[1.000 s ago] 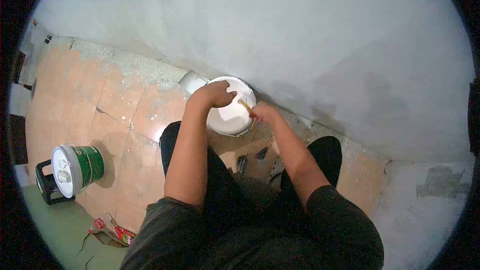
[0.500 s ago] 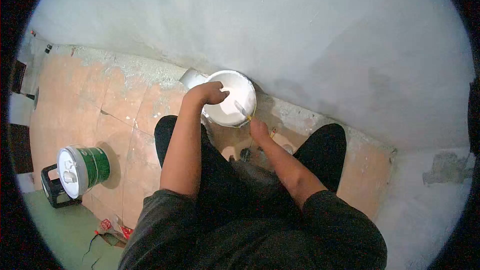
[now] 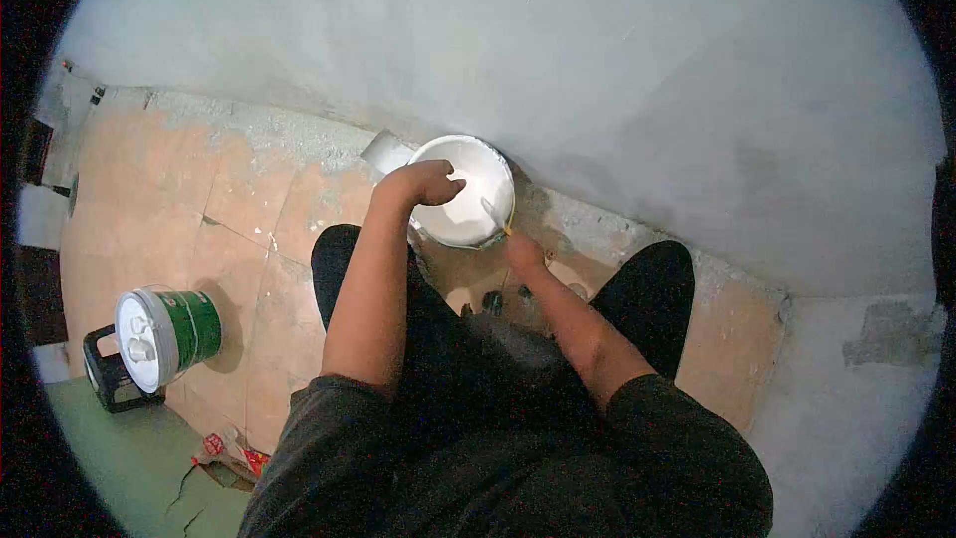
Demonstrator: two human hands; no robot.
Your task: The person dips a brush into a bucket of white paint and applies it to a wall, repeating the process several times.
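A white bucket [image 3: 511, 179] of white, paint-like stuff [image 3: 460, 224] stands on the floor against the wall. My right hand [image 3: 526, 253] is closed round the yellow handle of a putty knife [image 3: 493, 211], whose pale blade reaches into the bucket. Over the bucket's left side, my left hand [image 3: 434, 182] is bent at the wrist with its fingers curled. What it grips, if anything, is hidden under the hand. A flat grey metal plate [image 3: 384, 151] shows just left of the bucket, partly hidden.
A green and white lidded bucket [image 3: 189, 329] is at the left, beside a black frame-like object [image 3: 112, 374]. Red and white wrapping [image 3: 234, 453] lies lower left. The grey wall [image 3: 637, 70] rises close ahead, and my knees flank the bucket. Floor tiles [image 3: 239, 179] spread left.
The putty knife and my right hand have shifted slightly right, with the blade still inside the bucket. My left hand keeps its place over the bucket. The whole view has moved a little.
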